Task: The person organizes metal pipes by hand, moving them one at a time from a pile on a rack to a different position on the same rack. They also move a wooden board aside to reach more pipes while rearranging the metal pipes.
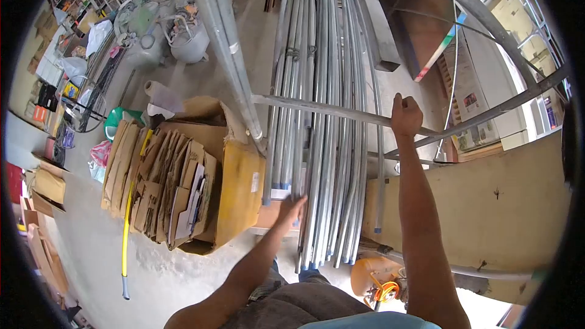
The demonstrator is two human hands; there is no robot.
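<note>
From the head view, a bundle of metal pipes [329, 140] lies lengthwise in front of the person, its blue-tipped ends uneven and pointing back towards the body. The left hand [292, 209] is at the bundle's left edge, fingers against or just beside a pipe; whether it grips, I cannot tell. The right hand [406, 114] appears curled round a grey crossbar [329, 106] that passes above the pipes.

The pipes look loose at this end, so a tug on one could roll or slide its neighbours, and fingers between them could get pinched. A pipe slipping backwards could strike the body. One swinging left could hit the cardboard box [237, 201] packed with flattened cardboard [161, 183].

The box bears a white label [255, 181], too small to read. A printed panel [469, 100] at the right is equally illegible, and no brand can be made out.
</note>
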